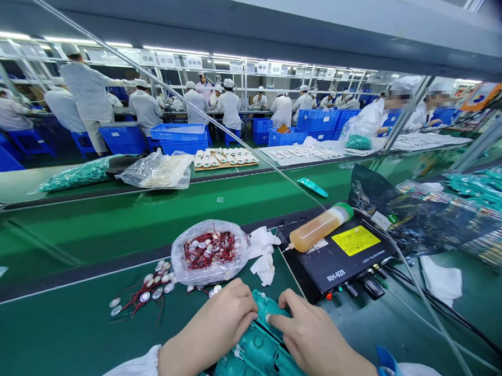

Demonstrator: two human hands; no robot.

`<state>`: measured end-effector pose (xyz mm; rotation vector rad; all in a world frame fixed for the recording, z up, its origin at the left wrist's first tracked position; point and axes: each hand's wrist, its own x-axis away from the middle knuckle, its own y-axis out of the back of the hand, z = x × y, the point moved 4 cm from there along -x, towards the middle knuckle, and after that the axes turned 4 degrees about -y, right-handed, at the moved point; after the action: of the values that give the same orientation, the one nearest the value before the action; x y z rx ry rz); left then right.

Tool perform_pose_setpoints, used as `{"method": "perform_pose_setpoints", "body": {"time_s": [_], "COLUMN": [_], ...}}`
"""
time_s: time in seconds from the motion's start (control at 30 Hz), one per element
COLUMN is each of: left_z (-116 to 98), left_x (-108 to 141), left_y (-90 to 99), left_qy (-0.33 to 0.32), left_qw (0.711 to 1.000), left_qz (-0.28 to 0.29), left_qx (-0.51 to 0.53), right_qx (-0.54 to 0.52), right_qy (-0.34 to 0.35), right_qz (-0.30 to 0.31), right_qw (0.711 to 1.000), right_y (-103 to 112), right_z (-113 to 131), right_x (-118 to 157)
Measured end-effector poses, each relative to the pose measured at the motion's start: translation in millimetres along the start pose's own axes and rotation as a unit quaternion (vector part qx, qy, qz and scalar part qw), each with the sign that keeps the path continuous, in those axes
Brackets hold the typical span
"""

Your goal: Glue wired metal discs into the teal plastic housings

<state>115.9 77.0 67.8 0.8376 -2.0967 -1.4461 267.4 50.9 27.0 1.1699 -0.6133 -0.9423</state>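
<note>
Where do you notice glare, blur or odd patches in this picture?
In the head view, ceiling lights glow as bright strips; the clear bag on the far ledge shows whitish glints; blocky pixels mask two co-workers; the right-hand corners darken; the black box's "RH-928" lettering stays readable.

The black box point(333, 262) reads "RH-928"; its yellow label's point(356, 241) print is too small.
</note>
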Motion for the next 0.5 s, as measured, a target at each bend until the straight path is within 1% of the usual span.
{"method": "perform_pose_setpoints", "body": {"time_s": [0.07,0.13,0.2,0.3,0.37,0.43,0.5], "left_z": [0,0,0,0,-1,-1,0], "left_x": [0,1,2,6,9,14,20], "left_y": [1.3,3.9,8.0,15.4,20.1,23.7,25.8], "left_qy": [0.004,0.016,0.033,0.047,0.047,0.046,0.044], "left_qw": [1.0,1.0,0.998,0.996,0.996,0.995,0.995], "left_qz": [-0.005,-0.016,-0.034,-0.052,-0.059,-0.068,-0.077], "left_qx": [0.001,0.01,0.03,0.054,0.052,0.049,0.049], "right_qx": [-0.07,-0.142,-0.18,-0.186,-0.178,-0.173,-0.194], "right_qy": [-0.009,-0.027,-0.046,-0.066,-0.081,-0.1,-0.127], "right_qz": [-0.017,-0.041,-0.036,0.018,0.04,0.044,0.03], "right_qw": [0.997,0.989,0.982,0.98,0.98,0.979,0.972], "right_y": [8,18,25,23,17,13,13], "right_z": [-1,-2,-3,-2,-2,-3,-6], "right_x": [1,1,2,2,2,0,-1]}}
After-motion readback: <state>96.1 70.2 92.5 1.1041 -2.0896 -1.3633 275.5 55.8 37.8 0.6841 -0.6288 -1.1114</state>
